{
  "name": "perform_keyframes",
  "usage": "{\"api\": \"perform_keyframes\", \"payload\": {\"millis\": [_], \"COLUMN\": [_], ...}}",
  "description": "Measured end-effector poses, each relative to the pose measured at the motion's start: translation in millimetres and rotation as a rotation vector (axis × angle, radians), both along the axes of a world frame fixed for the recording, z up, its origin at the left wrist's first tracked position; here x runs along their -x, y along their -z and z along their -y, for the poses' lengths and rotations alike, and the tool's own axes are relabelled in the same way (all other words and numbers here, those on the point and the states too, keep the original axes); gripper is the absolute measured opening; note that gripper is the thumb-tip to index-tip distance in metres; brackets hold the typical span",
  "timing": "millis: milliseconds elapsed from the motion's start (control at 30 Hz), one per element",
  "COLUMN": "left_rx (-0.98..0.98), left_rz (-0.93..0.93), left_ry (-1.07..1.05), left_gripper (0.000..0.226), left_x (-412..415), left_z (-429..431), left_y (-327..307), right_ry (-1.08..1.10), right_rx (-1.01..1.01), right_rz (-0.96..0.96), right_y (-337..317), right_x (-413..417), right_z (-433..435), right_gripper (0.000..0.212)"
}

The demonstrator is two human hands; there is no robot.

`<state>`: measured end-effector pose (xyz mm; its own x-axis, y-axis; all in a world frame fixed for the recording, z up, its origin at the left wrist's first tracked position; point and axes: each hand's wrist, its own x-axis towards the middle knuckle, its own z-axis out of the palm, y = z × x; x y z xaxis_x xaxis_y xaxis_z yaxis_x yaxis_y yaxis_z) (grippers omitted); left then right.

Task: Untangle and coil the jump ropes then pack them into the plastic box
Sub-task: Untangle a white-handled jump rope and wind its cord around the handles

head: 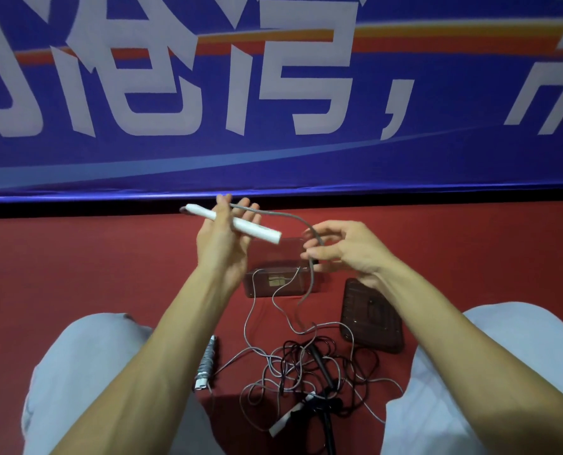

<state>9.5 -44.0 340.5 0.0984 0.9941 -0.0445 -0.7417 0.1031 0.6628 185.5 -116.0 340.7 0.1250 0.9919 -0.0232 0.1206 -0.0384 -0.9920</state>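
Holding a white handle (pixel 234 222) across loosely curled fingers, the left hand (pixel 222 239) lifts it above the clear plastic box (pixel 275 274) (lid (pixel 370 316) beside it); the right hand (pixel 342 249) pinches its grey rope (pixel 309 257), other ropes (pixel 306 366) tangled on the red floor (pixel 109 264).

Black rope (pixel 329 431) cut off below
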Motion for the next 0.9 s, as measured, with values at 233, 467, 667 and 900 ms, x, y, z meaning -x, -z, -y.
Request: {"api": "perform_keyframes", "payload": {"millis": [233,467,667,900], "left_rx": [-0.213,-0.283,-0.221,-0.273], "left_rz": [-0.542,-0.737,-0.806,-0.94], "left_ry": [0.233,0.578,0.604,0.655], "left_gripper": [0.036,0.029,0.042,0.025], "left_x": [-15.8,-17.1,-10.1,-1.0], "left_z": [16.8,26.6,23.8,21.6], "left_y": [20.4,22.4,17.8,14.2], "right_ry": [-0.023,0.08,0.288,0.299], "right_rx": [-0.025,-0.037,-0.006,0.172], "right_rz": [-0.496,-0.422,-0.067,-0.049], "right_y": [-12.2,-13.0,-6.0,-2.1], "right_x": [-7.3,-19.6,-25.7,-39.4], "right_z": [-0.2,-1.8,-2.4,-2.9], "right_gripper": [0.021,0.02,0.011,0.019]}}
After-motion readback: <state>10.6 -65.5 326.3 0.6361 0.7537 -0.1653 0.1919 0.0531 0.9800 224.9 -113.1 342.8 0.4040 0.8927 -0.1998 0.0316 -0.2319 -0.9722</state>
